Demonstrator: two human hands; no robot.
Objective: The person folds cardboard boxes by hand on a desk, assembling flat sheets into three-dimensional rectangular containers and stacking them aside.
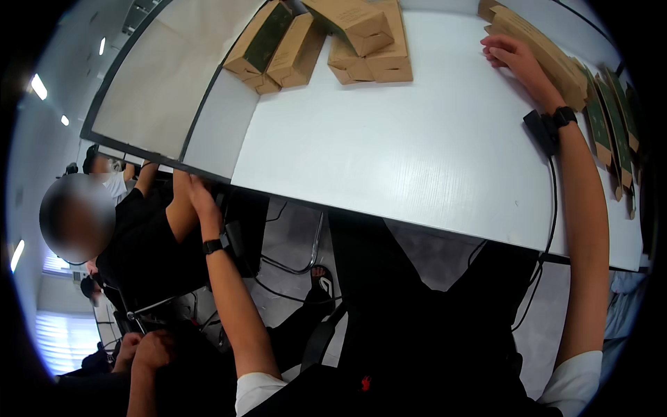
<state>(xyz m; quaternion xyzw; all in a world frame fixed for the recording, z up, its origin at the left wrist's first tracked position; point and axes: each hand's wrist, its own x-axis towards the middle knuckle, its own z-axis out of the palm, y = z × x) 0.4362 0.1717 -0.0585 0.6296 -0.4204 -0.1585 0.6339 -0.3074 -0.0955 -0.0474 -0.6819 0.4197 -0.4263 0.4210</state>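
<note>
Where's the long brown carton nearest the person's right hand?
In the head view, the long brown carton is on the white table at upper right, beside the right hand and left of the green-and-brown cardboard pieces.

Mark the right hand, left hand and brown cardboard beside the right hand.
Right hand (pixel 513 58), head view: middle of the hand.
Left hand (pixel 202 200), head view: middle of the hand.
Brown cardboard (pixel 547 58), head view: middle of its long side.

On the table (pixel 403 153), boxes (pixel 297 52) sit far left, beside the partition (pixel 156 76); cartons (pixel 606 125) line the right side, beyond the right hand (pixel 513 57); the left hand (pixel 201 199) is by the front left corner
</note>
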